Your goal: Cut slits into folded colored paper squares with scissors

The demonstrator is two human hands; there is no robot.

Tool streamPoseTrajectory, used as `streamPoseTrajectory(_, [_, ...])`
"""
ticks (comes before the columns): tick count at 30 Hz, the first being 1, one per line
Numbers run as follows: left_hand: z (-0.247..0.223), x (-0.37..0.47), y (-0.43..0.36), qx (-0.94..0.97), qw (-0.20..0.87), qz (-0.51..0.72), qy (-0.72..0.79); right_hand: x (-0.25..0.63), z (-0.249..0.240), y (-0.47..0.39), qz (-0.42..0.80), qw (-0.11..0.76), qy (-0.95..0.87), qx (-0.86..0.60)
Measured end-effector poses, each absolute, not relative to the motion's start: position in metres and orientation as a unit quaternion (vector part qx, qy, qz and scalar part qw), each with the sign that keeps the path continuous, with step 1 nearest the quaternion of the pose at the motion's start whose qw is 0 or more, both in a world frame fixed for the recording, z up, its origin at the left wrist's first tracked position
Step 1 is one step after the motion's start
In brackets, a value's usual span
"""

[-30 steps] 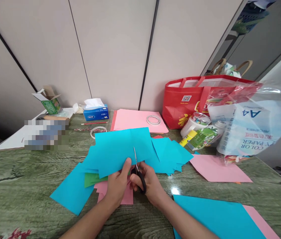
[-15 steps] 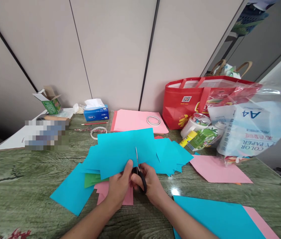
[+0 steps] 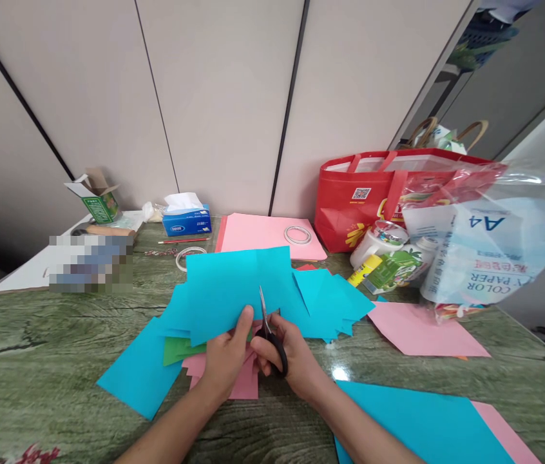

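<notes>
My left hand point(image 3: 228, 357) pinches the lower edge of a blue sheet of paper point(image 3: 227, 290), its thumb lying on top. In my right hand point(image 3: 292, 354) is a pair of scissors point(image 3: 277, 351) with black handles; the blades lie over the sheet and point away from me. Just right of the blades, the sheet's lower edge is partly hidden by my fingers. Beneath and beside it lie more blue pieces point(image 3: 333, 299), a green piece point(image 3: 183, 348) and pink pieces point(image 3: 246, 385). Another blue piece point(image 3: 142, 370) rests to the left.
Pink sheets point(image 3: 253, 235) with a tape roll on them lie by the wall, near a tissue box point(image 3: 186, 223). At the right stand a red bag point(image 3: 343, 222), a yellow glue stick point(image 3: 365, 270) and a plastic paper packet point(image 3: 485, 245). A large blue sheet point(image 3: 412, 419) lies front right.
The blue sheet and my left hand have shifted slightly left and the sheet's far edge has turned a little. The scissors have tilted and moved slightly relative to the sheet.
</notes>
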State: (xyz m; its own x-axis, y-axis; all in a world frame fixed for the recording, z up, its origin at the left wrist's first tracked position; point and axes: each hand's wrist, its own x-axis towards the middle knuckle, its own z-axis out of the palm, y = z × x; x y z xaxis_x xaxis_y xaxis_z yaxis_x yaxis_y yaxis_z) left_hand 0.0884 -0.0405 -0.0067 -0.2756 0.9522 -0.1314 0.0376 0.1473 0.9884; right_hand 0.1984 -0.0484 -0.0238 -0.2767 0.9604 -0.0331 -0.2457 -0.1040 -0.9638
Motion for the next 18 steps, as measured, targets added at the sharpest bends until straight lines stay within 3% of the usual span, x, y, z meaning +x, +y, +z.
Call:
streamPoseTrajectory(6, [0.001, 0.072, -0.024, 0.358, 0.392, 0.595, 0.603, 0.203, -0.024, -0.053, 0.711, 0.381, -0.522, -0.279])
streamPoseTrajectory(9, [0.002, 0.067, -0.020, 0.347, 0.427, 0.642, 0.534, 0.202, -0.024, -0.053, 0.641, 0.509, -0.493, -0.295])
streamPoseTrajectory(13, [0.005, 0.059, -0.016, 0.299, 0.524, 0.664, 0.442, 0.207, -0.021, -0.041, 0.423, 0.728, -0.358, -0.405])
streamPoseTrajectory(16, [0.010, 0.053, -0.013, 0.239, 0.641, 0.632, 0.364, 0.217, -0.021, -0.029, 0.357, 0.762, -0.300, -0.450])
streamPoseTrajectory(18, [0.013, 0.051, -0.011, 0.250, 0.672, 0.588, 0.374, 0.222, -0.022, -0.025, 0.400, 0.732, -0.291, -0.468])
